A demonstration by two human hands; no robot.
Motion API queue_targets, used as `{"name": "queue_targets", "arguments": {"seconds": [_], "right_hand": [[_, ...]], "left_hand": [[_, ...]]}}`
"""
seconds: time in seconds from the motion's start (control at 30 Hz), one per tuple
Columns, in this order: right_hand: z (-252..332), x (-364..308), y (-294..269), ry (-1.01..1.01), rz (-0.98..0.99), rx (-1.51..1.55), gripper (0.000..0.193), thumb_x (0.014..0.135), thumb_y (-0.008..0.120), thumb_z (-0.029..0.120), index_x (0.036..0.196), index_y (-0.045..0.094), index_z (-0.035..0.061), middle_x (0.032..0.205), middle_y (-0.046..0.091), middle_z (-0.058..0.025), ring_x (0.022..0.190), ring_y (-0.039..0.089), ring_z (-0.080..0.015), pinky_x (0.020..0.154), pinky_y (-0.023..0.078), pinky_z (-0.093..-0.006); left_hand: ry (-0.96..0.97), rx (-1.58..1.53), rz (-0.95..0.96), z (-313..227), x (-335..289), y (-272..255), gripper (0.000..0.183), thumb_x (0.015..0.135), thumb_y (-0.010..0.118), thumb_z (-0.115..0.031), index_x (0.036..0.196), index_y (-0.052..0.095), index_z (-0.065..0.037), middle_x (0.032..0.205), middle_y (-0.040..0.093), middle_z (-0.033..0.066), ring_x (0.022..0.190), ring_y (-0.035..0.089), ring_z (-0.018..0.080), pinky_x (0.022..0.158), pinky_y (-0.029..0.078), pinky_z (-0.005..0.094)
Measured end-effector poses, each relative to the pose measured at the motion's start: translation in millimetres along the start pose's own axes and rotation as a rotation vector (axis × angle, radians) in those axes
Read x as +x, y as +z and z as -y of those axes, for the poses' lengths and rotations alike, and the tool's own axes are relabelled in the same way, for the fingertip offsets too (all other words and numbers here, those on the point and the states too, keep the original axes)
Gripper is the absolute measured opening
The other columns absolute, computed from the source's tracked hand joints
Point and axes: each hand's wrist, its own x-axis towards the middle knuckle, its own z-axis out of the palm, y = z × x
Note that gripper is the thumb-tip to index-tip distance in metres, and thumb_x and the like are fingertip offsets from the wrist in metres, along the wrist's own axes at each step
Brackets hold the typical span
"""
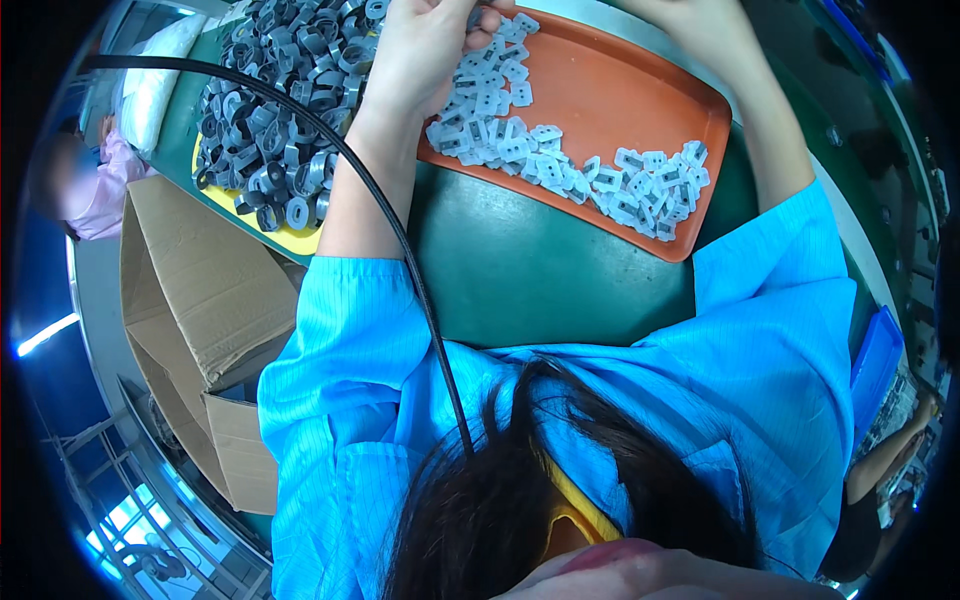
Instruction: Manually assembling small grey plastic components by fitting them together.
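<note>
My left hand (pixel 425 45) is at the top edge, over the left end of an orange tray (pixel 610 95). Its fingers are curled closed, and a sliver of a grey plastic part (pixel 475 17) shows between them. The tray holds many small translucent white plastic pieces (pixel 540 155), spread along its left and near sides. My right hand (pixel 690 15) reaches over the tray's far side; its fingers are cut off by the picture's top edge. To the left of my left forearm lies a heap of grey ring-shaped plastic parts (pixel 275 130) on a yellow tray (pixel 300 240).
A black cable (pixel 340 145) crosses in front of my left forearm. An open cardboard box (pixel 220 290) stands left of the green table (pixel 520 270). A white bag (pixel 160 80) and a person in pink (pixel 105 190) are at far left. A blue bin (pixel 875 370) is at right.
</note>
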Motion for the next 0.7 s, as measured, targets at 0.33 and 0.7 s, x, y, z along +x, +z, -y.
{"name": "queue_targets", "arguments": {"seconds": [0.33,0.7], "right_hand": [[38.9,-45.9,73.4,-0.457,0.076,-0.202,0.018,0.083,0.078,0.017,0.086,0.070,0.0018,0.076,0.073,-0.0124,0.067,0.072,-0.0249,0.071,0.058,-0.0385],[36.0,-12.3,12.1,0.234,0.202,0.623,0.016,0.088,0.081,0.010,0.095,0.076,-0.0033,0.086,0.076,-0.0074,0.075,0.068,-0.0097,0.069,0.054,-0.0239]], "left_hand": [[0.283,0.446,-0.080,-1.2,-4.3,10.4,0.043,0.090,0.070,0.002,0.131,0.056,0.002,0.104,0.068,0.0084,0.090,0.067,0.0138,0.080,0.054,0.0264],[0.446,0.913,-0.148,-3.9,-20.6,40.4,0.033,0.084,0.075,0.000,0.116,0.067,-0.001,0.096,0.070,0.0127,0.087,0.069,0.0228,0.084,0.056,0.0343]]}}
